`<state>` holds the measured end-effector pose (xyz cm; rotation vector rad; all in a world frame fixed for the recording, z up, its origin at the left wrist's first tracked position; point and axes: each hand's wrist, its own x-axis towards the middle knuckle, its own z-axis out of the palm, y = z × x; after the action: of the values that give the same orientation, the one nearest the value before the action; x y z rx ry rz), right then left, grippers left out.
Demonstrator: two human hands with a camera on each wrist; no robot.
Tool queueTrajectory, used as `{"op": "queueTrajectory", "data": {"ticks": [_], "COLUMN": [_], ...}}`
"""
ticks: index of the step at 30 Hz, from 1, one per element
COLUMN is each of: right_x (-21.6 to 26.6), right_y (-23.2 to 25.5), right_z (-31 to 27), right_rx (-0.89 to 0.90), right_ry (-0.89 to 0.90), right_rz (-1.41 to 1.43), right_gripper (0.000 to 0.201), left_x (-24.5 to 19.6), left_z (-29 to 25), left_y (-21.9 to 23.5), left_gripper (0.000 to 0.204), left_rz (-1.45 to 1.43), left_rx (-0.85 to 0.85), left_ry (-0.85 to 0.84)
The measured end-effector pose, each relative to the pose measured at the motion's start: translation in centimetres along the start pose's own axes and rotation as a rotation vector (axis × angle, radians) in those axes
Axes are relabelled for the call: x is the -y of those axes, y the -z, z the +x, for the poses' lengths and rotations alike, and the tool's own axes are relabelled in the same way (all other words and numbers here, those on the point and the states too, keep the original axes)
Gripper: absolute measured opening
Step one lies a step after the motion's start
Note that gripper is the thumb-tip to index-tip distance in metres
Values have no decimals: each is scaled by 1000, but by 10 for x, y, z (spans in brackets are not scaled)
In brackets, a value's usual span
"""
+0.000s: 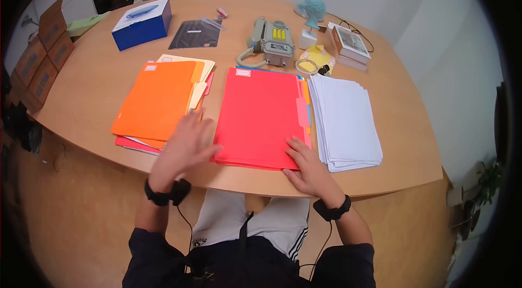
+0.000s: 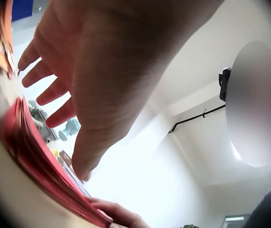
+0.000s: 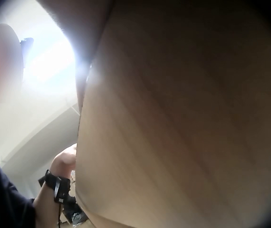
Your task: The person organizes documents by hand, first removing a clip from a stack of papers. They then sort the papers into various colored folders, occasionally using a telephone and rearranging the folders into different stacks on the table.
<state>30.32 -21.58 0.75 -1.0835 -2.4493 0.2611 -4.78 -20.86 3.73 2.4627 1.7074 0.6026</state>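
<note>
Wooden desk [image 1: 405,130] before us, red folders [image 1: 258,119] mid-desk; our right hand [image 1: 312,172] rests open on their near corner, left hand [image 1: 184,145] spread, empty: uneven pressure could skew them.

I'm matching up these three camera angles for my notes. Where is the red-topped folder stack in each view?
Head: the red-topped folder stack is near the centre, between the orange-topped folder pile and the white paper stack.
Left wrist: lower left, seen edge-on, slanting down to the bottom.
Right wrist: not in it.
Shared landmark: the table, filling much of the right-wrist view.
</note>
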Motion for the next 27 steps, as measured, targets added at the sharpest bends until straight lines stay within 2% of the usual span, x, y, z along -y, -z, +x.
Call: {"op": "queueTrajectory", "data": {"ticks": [3, 5, 6, 8, 9, 11, 12, 14, 15, 18, 20, 27], "right_x": [1, 1, 1, 0, -1, -2, -2, -3, -4, -3, -3, 0], "right_y": [1, 0, 0, 1, 0, -1, -1, -2, -2, -3, -5, -2], "right_z": [0, -1, -1, -2, -2, -3, -3, -3, -3, -1, -2, -2], "right_rx": [5, 8, 11, 4, 10, 11, 9, 14, 13, 13, 15, 28], "right_ry": [-5, -11, -6, -8, -3, -12, -11, -4, 3, 6, 4, -16], "right_rz": [1, 1, -8, -25, -23, -27, -24, -25, -39, -41, -22, -27], "right_gripper": [48, 48, 48, 48, 47, 47, 46, 46, 46, 46, 46, 47], "left_x": [60, 105, 118, 138, 151, 169, 171, 170, 179, 203, 206, 224], "left_z": [-8, -20, -26, -36, -40, -46, -47, -52, -56, -68, -73, -80], "left_y": [15, 23, 30, 42, 43, 40, 38, 39, 36, 30, 32, 28], "left_gripper": [70, 74, 74, 77, 77, 80, 80, 73, 73, 68, 63, 50], "left_rz": [165, 276, 278, 284, 284, 266, 265, 336, 332, 330, 343, 352], "left_rx": [-69, -35, -36, -26, -29, 90, 93, -59, -62, -132, -223, -371], "left_ry": [281, 492, 487, 693, 679, 787, 778, 809, 814, 776, 699, 632]}}
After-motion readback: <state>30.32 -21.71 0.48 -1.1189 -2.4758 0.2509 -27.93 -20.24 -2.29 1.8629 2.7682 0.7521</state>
